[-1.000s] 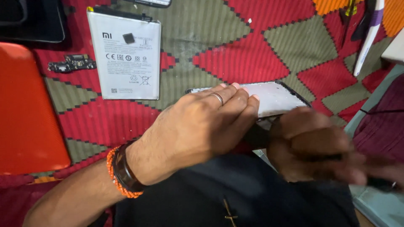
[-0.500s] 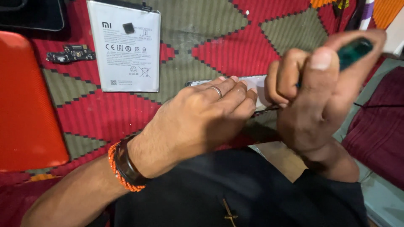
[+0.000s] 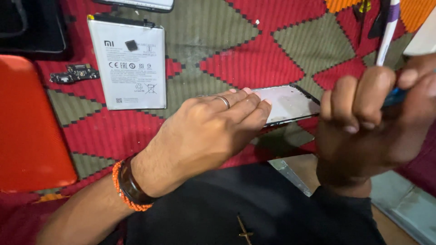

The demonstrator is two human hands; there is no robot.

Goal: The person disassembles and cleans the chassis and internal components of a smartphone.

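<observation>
My left hand (image 3: 209, 131) lies flat over an opened phone body (image 3: 290, 102) on the red and olive patterned cloth (image 3: 254, 59), pressing it down. A ring sits on one finger, and an orange and dark band wraps the wrist. My right hand (image 3: 372, 131) is raised to the right of the phone, fingers curled around a tool with a blue-green handle (image 3: 395, 96). The tool's tip is hidden behind the fingers. Most of the phone is covered by my left hand.
A white flat battery (image 3: 129, 63) lies at the upper left, with a small dark circuit board (image 3: 75, 73) beside it. An orange phone cover (image 3: 29, 122) lies at the left edge. A white and purple pen-like stick (image 3: 388, 29) stands at the upper right.
My right hand rose from low beside the phone to above it, then shifted right and lower with the tool. My left hand stayed pressed on the phone.
</observation>
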